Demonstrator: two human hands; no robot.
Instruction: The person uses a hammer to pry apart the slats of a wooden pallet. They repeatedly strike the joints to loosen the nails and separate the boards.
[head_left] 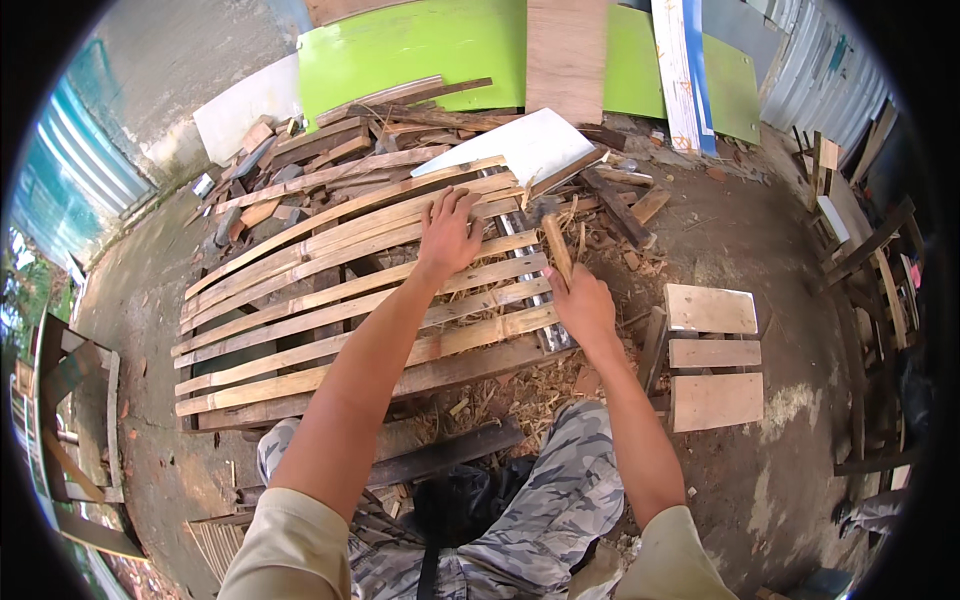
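My right hand (587, 308) grips a wooden handle (557, 247) pointing away; left hand (449, 238), half-open, rests on left-to-right bamboo slats (480, 335), scrap wood (335, 176) beyond.

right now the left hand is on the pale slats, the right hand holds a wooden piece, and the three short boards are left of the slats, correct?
Not quite: in the head view the three short boards are right of the slats, not left. The left hand is on the slats and the right hand holds a wooden piece.
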